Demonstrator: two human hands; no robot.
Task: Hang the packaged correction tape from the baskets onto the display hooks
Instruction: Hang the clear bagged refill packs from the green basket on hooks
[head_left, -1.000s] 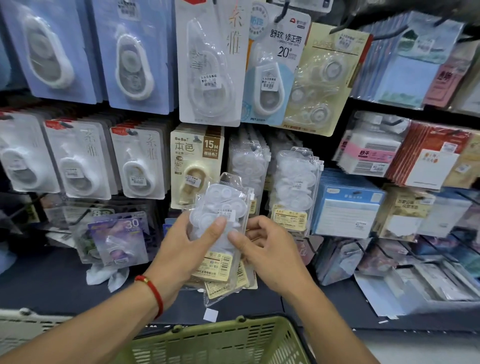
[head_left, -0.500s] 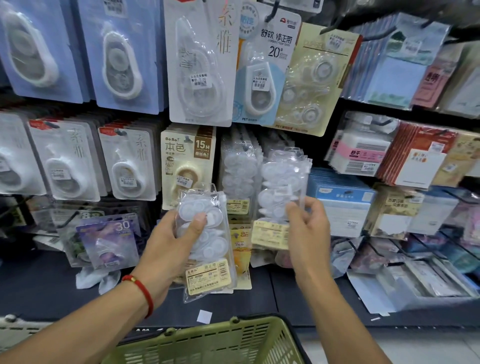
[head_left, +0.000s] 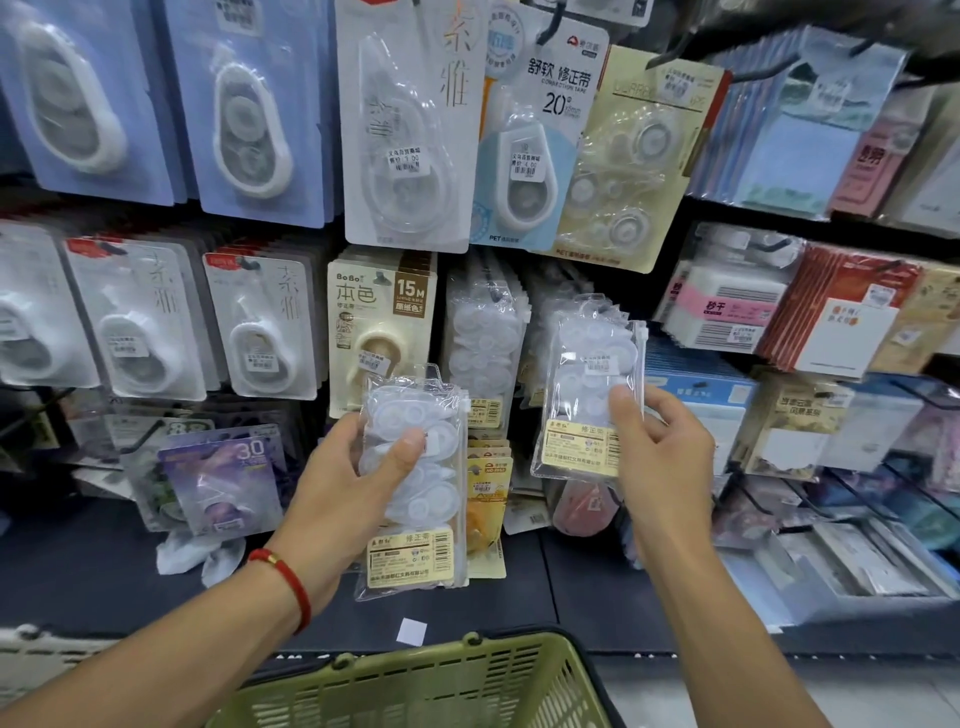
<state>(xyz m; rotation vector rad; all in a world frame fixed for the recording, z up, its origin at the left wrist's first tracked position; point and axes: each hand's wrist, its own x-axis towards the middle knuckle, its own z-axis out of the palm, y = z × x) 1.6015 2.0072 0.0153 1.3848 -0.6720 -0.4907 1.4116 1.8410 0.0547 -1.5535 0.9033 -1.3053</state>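
A: What is the left hand (head_left: 345, 483) doing?

B: It grips a clear pouch of correction tape (head_left: 415, 478), with the thumb (head_left: 402, 453) pressed across the front and the other fingers hidden behind. The pouch stands roughly upright, its yellow label at the bottom, below the hand. A red cord bracelet (head_left: 288, 579) sits on that wrist.

A: And the right hand (head_left: 662, 457)?

B: It holds a second clear pouch (head_left: 589, 395) of the same kind, thumb (head_left: 626, 415) on the front face, curled fingers behind the pouch's right edge. That pouch is up and to the left of the palm, higher than the one in the left hand, and its top lies against the packs already hanging there (head_left: 571, 306). I cannot tell whether its hole is over a hook.

A: What lies between the 2 hands?

B: Another row of clear correction tape pouches (head_left: 485, 343) hangs just above the gap, with yellow-carded packs (head_left: 485, 499) lower down between the wrists.

A: Anything beside the left hand?

B: Straight above it hangs a beige carded tape marked 15M (head_left: 382, 317). Further left are white carded tapes (head_left: 260, 327), and down to the left a purple pack marked 30 (head_left: 223, 478).

A: And beyond the right hand?

B: Sticky notes and pads (head_left: 727, 306) hang to its right.

A: Below the hands?

B: A green plastic basket (head_left: 415, 691) sits beneath both forearms, its rim near the bottom edge of the view. A small white square (head_left: 411, 631) lies on the dark shelf just above it.
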